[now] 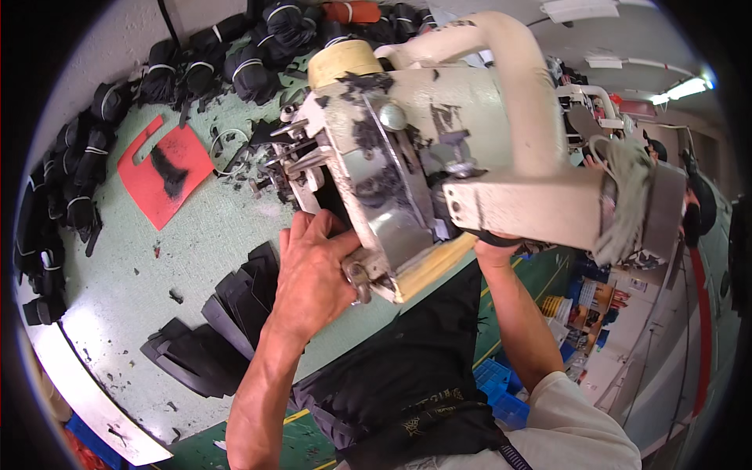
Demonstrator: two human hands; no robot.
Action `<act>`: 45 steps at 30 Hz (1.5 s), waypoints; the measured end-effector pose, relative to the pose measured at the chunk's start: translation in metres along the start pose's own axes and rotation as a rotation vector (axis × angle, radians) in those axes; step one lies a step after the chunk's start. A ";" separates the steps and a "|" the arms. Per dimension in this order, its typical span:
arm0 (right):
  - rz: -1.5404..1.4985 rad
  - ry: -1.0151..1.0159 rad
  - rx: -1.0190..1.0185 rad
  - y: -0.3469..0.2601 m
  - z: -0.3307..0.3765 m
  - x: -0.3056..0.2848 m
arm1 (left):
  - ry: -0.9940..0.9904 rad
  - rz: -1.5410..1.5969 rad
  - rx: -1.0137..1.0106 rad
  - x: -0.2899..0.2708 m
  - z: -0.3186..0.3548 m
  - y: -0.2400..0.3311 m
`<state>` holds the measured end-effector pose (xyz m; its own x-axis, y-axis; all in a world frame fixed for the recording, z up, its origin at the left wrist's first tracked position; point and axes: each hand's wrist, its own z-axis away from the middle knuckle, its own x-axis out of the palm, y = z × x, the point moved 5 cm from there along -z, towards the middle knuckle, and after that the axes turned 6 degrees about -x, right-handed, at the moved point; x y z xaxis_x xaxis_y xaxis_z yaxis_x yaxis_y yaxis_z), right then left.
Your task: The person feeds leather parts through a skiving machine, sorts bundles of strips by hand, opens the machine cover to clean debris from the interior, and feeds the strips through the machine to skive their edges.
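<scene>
A cream-coloured bench machine (pixel 462 102), which looks like a leather skiving machine, fills the upper middle and is smeared with black scraps. My left hand (pixel 313 270) is at its near left side, with bent fingers reaching into the gap by the metal parts. The fingertips are hidden, so what they pinch does not show. Mostly behind the machine's right-hand housing is my right hand (pixel 499 252), its fingers out of sight beside a dark strip-like edge. Fanned stacks of flat black pieces (pixel 196 356) lie on the table to the left of my left forearm.
The pale green table (pixel 117 290) carries black crumbs and a red sheet (pixel 184 180) with a slot. Tied black bundles (pixel 251 74) line its far and left edges. A black apron (pixel 392 384) covers my lap. Blue crates (pixel 501 392) stand on the floor at right.
</scene>
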<state>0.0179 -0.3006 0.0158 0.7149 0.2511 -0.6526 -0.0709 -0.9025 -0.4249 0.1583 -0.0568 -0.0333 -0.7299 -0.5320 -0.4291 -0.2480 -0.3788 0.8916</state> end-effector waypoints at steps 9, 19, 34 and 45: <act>-0.002 0.049 0.213 -0.015 -0.015 0.018 | 0.225 -0.120 0.117 0.004 0.000 0.002; -0.455 0.465 0.669 0.060 0.076 -0.087 | -0.223 0.649 -0.702 0.092 0.094 0.047; 0.118 -0.758 0.703 0.342 0.259 -0.041 | -0.180 1.523 -0.924 0.225 -0.020 0.044; 0.529 -0.865 0.461 0.317 0.217 -0.047 | 0.180 0.909 -1.158 0.201 0.000 0.077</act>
<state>-0.1891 -0.5221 -0.2247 -0.1950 0.1951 -0.9612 -0.6035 -0.7964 -0.0392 -0.0076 -0.1925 -0.0505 -0.2450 -0.9632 0.1103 0.9358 -0.2052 0.2866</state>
